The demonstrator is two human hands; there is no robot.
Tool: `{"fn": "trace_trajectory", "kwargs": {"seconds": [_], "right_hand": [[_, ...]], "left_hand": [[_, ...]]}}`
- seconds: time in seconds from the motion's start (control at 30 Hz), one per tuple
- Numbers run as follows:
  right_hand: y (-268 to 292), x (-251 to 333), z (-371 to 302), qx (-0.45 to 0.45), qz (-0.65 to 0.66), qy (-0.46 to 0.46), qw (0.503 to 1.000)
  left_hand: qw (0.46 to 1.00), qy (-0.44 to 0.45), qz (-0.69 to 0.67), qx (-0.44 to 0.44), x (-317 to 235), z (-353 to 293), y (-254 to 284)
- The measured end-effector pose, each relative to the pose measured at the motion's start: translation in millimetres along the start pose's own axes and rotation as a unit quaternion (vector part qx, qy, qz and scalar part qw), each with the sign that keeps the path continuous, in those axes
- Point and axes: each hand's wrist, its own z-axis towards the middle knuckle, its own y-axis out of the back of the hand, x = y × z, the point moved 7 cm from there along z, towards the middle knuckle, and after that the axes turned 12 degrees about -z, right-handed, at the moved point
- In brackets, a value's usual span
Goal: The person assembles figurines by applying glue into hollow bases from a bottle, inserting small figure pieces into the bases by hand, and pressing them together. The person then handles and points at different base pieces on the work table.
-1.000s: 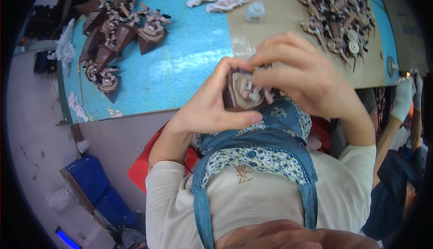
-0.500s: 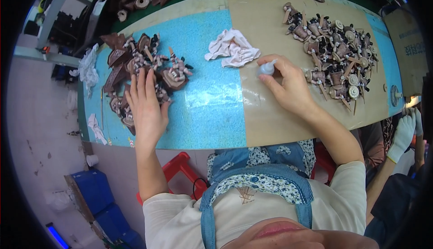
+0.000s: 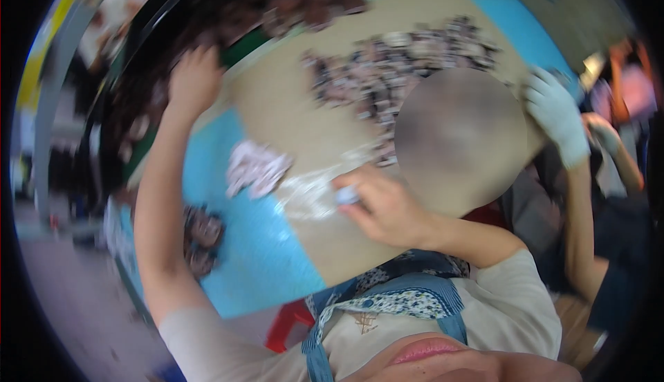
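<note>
Counting from over here, I get one small pale bottle (image 3: 348,194), one crumpled pinkish-white cloth (image 3: 257,168) and one big heap of brown, cream and black figure pieces (image 3: 408,64), too smeared to number one by one. A smaller cluster of dark pieces (image 3: 203,235) lies by the left forearm, partly hidden by it, so I can't count those either. The bottle is in the person's right hand (image 3: 384,206), fingers closed around it, over the tan part of the tabletop (image 3: 325,226), with the cloth to its left. The left hand (image 3: 196,81) is well apart from it, out at the tabletop's far edge, near blurred brown pieces (image 3: 315,5); whether it grips anything, I can't tell.
</note>
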Motion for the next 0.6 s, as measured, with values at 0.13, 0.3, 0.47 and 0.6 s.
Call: {"fn": "trace_trajectory", "kwargs": {"seconds": [0.13,0.3,0.47,0.6], "right_hand": [[1,-2,-5,-0.052,0.012,0.04,0.998],[0,-1,-8,-0.075,0.035,0.05,0.995],[-1,-1,-10,-0.088,0.034,0.068,0.993],[9,2,-12,-0.097,0.076,0.052,0.991]], "left_hand": [[0.997,0.075,-0.008,0.005,52,16,-58],[0.992,0.097,-0.057,-0.051,67,14,-54],[0.98,0.114,-0.14,-0.085,45,-13,3],[0.652,0.252,-0.699,-0.148,-5,-98,30]]}}
